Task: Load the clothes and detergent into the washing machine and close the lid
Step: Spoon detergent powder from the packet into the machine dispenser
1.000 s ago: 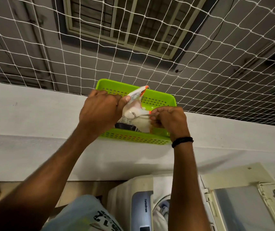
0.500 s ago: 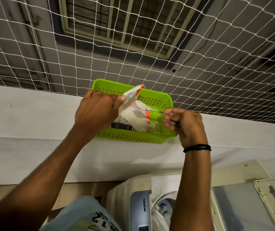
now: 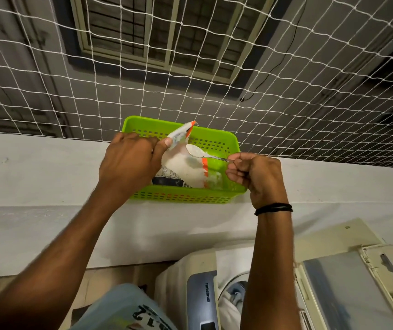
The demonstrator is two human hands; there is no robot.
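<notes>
A white detergent packet [image 3: 181,170] with orange edges lies in a green plastic basket [image 3: 214,141] on a white ledge. My left hand [image 3: 131,163] pinches the packet's torn top open. My right hand [image 3: 255,175] grips the handle of a metal spoon [image 3: 199,152], whose bowl is heaped with white powder just above the packet's mouth. Below, the washing machine [image 3: 202,294] stands with its tub open and clothes [image 3: 232,298] showing inside. Its lid [image 3: 343,291] is raised to the right.
A white rope net [image 3: 286,103] stretches behind the ledge [image 3: 36,175], with a grey wall and barred window beyond. A light blue printed garment [image 3: 124,310] shows at the bottom edge. Floor tiles lie left of the machine.
My right hand has drawn back to the right, lifting the spoon out of the packet with powder in it. My left hand keeps holding the packet's top.
</notes>
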